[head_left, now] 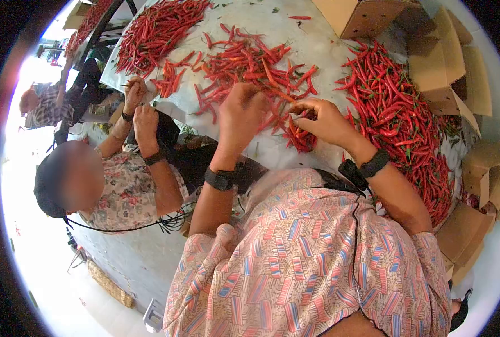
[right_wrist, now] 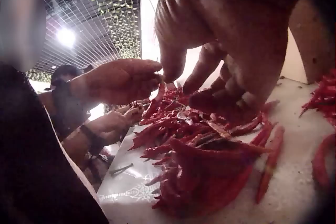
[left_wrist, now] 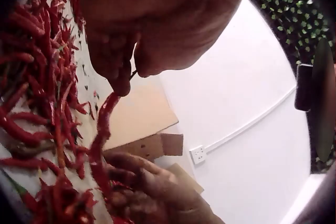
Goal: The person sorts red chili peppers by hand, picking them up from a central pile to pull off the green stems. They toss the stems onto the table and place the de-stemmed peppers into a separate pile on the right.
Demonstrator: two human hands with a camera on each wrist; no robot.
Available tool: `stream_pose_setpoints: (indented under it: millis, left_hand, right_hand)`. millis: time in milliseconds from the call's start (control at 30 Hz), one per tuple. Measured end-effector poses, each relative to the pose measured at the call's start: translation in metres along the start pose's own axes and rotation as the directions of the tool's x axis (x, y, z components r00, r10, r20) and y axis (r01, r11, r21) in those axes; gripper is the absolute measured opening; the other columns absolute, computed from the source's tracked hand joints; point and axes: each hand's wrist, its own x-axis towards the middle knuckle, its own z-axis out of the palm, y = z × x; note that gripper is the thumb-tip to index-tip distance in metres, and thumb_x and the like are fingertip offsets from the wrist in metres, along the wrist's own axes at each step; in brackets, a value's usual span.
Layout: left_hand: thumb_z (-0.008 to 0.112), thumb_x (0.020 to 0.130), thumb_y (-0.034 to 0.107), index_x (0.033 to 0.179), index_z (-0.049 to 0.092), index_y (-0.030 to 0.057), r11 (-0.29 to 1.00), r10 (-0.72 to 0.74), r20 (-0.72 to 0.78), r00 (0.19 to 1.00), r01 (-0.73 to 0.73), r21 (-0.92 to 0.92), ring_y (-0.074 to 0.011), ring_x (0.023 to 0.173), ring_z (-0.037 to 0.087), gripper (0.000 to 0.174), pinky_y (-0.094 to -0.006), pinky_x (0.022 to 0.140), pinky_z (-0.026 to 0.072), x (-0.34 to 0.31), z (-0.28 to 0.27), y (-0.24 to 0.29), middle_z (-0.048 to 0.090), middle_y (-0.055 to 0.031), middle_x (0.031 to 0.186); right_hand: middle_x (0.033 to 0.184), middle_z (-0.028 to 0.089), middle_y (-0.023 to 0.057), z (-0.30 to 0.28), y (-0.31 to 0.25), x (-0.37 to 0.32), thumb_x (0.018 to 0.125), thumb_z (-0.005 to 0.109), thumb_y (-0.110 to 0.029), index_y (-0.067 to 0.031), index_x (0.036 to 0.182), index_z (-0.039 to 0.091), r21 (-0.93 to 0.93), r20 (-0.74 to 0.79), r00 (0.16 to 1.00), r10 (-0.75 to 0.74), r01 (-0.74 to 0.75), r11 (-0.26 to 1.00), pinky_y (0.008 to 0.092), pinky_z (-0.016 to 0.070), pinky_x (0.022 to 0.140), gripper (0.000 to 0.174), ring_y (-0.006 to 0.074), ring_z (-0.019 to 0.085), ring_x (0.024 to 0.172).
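Over the loose red chili peppers (head_left: 250, 62), my left hand (head_left: 241, 115) is bent down at the wrist. Its thumb and fingers pinch a red chili pepper (left_wrist: 105, 121) by the stem end, and the pepper hangs downward in the left wrist view. My right hand (head_left: 326, 123) is close beside it with curved fingers, and shows large in the right wrist view. The right fingertips are at the lower part of that pepper in the left wrist view; I cannot tell whether they grip anything. A small heap of chilies (head_left: 300, 137) lies beneath my hands.
A large chili pile (head_left: 393, 106) covers the table's right side, and another pile (head_left: 157, 33) is at the far left. Cardboard boxes (head_left: 438, 62) stand along the right edge. Another person (head_left: 129, 185) sits at my left with both hands at the table's edge (head_left: 174, 106).
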Motion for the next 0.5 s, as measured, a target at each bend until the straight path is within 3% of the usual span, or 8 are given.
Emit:
stream_pose_setpoints:
  millis: [100, 167, 200, 267, 367, 433, 500]
  left_hand:
    - [0.054, 0.082, 0.006, 0.088, 0.052, -0.0026, 0.999, -0.023, 0.065, 0.998, 0.025, -0.028, -0.0099, 0.064, 0.057, 0.011, -0.0241, 0.057, 0.046, -0.004, 0.009, 0.003, 0.06, -0.0083, 0.076]
    - [0.055, 0.081, 0.006, 0.088, 0.052, -0.0027, 0.999, -0.022, 0.107, 0.994, 0.026, -0.035, -0.0101, 0.065, 0.057, 0.011, -0.0244, 0.058, 0.0465, -0.007, 0.014, 0.004, 0.059, -0.008, 0.077]
    - [0.055, 0.081, 0.006, 0.089, 0.052, -0.0029, 0.99, -0.053, 0.139, 0.989, 0.07, -0.122, -0.0101, 0.067, 0.057, 0.012, -0.0246, 0.06, 0.0468, -0.008, 0.017, 0.004, 0.06, -0.0077, 0.078]
    - [0.056, 0.081, 0.005, 0.09, 0.052, -0.0031, 0.972, -0.08, 0.175, 0.981, 0.116, -0.207, -0.0101, 0.069, 0.057, 0.013, -0.0248, 0.062, 0.047, -0.012, 0.021, 0.006, 0.06, -0.0074, 0.079]
    - [0.056, 0.08, 0.005, 0.09, 0.054, -0.0037, 0.983, 0.0, 0.186, 0.983, 0.034, -0.181, -0.0107, 0.072, 0.057, 0.013, -0.025, 0.065, 0.0469, -0.015, 0.025, 0.004, 0.06, -0.007, 0.079]
    - [0.057, 0.08, 0.005, 0.09, 0.056, -0.0033, 0.982, -0.018, 0.272, 0.962, 0.069, -0.178, -0.0117, 0.073, 0.057, 0.013, -0.0254, 0.066, 0.0467, -0.017, 0.029, -0.007, 0.06, -0.0076, 0.079]
    - [0.058, 0.079, 0.006, 0.089, 0.057, -0.0033, 0.991, 0.02, 0.254, 0.967, 0.013, -0.13, -0.0119, 0.072, 0.057, 0.013, -0.0258, 0.065, 0.0464, -0.019, 0.029, -0.008, 0.061, -0.0084, 0.079]
  right_hand:
    - [0.085, 0.062, 0.0055, -0.001, -0.007, 0.001, 0.077, 0.06, -0.011, 0.0013, 0.1, 0.059, -0.076, 0.024, 0.999, 0.038, -0.037, 0.996, 0.0231, 0.0458, 0.068, 0.026, 0.0083, 0.056, 0.072]
    - [0.088, 0.065, 0.0086, 0.002, 0.001, 0.001, 0.077, 0.059, -0.013, -0.0023, 0.097, 0.061, 0.167, 0.042, 0.999, 0.032, -0.039, 0.985, 0.0286, 0.0472, 0.073, 0.024, 0.0143, 0.061, 0.081]
    - [0.088, 0.065, 0.0086, 0.002, 0.005, 0.001, 0.077, 0.059, -0.013, -0.0023, 0.097, 0.061, 0.167, 0.041, 0.999, 0.032, -0.039, 0.985, 0.0286, 0.0472, 0.073, 0.024, 0.0143, 0.061, 0.081]
    - [0.085, 0.062, 0.0035, 0.003, 0.01, 0.001, 0.081, 0.056, -0.006, 0.0034, 0.097, 0.058, 0.209, 0.046, 0.999, 0.026, -0.035, 0.977, 0.0225, 0.0459, 0.069, 0.019, 0.0077, 0.056, 0.074]
    - [0.085, 0.062, 0.0032, 0.001, 0.004, -0.003, 0.079, 0.058, -0.007, 0.003, 0.096, 0.059, 0.232, 0.041, 0.999, 0.033, -0.041, 0.972, 0.0223, 0.0458, 0.069, 0.019, 0.0073, 0.056, 0.075]
    - [0.085, 0.062, 0.0032, 0.001, 0.007, -0.003, 0.079, 0.058, -0.007, 0.0028, 0.096, 0.059, 0.169, 0.026, 0.999, 0.029, -0.033, 0.985, 0.0223, 0.0459, 0.069, 0.02, 0.0071, 0.056, 0.074]
    - [0.084, 0.063, 0.0033, 0.002, 0.009, -0.004, 0.078, 0.059, -0.007, 0.0026, 0.095, 0.06, 0.105, 0.012, 1.0, 0.025, -0.026, 0.994, 0.0224, 0.0459, 0.069, 0.02, 0.0069, 0.056, 0.074]
